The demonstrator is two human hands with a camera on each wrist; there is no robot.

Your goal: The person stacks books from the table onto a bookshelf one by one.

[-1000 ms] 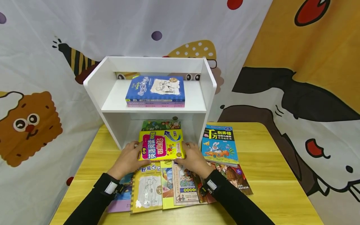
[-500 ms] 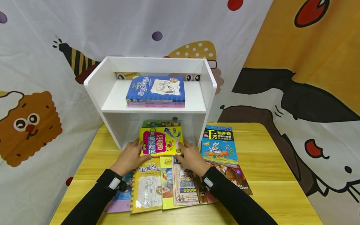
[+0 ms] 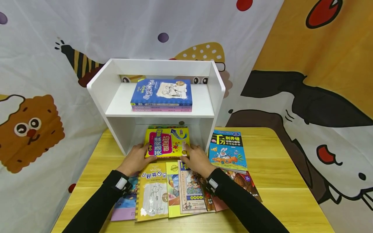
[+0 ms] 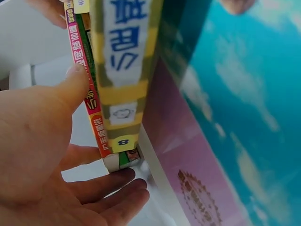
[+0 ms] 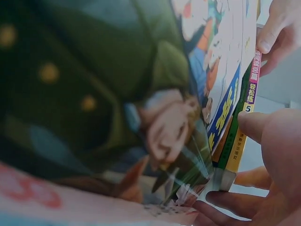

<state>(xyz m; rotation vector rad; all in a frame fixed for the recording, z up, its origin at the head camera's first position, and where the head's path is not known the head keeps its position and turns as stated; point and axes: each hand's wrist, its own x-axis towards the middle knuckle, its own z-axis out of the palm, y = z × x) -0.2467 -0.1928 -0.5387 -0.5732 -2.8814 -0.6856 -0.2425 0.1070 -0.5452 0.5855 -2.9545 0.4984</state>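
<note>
A yellow English reading workbook point(image 3: 167, 142) with a pink title panel lies flat at the front of the lower shelf, on top of a green book point(image 3: 169, 127) whose far strip shows. My left hand point(image 3: 133, 160) grips its left end, and my right hand point(image 3: 199, 160) its right end. In the left wrist view, the thumb presses the workbook's pink spine point(image 4: 77, 42) while the fingers lie along the stack's end. The right wrist view shows the same hold, with my right thumb on the workbook's yellow spine end point(image 5: 239, 141).
A white two-tier bookshelf point(image 3: 160, 115) stands on the wooden table point(image 3: 279, 168). Its upper shelf carries a blue book point(image 3: 163, 92) on pink ones. Several books, including a yellow diary book point(image 3: 152, 194), lie before it; a blue rabbit-cover book point(image 3: 227, 152) lies to the right.
Both hands have moved the yellow workbook forward, deeper into the lower shelf. It now covers most of the green book, and more of the front row of books shows.
</note>
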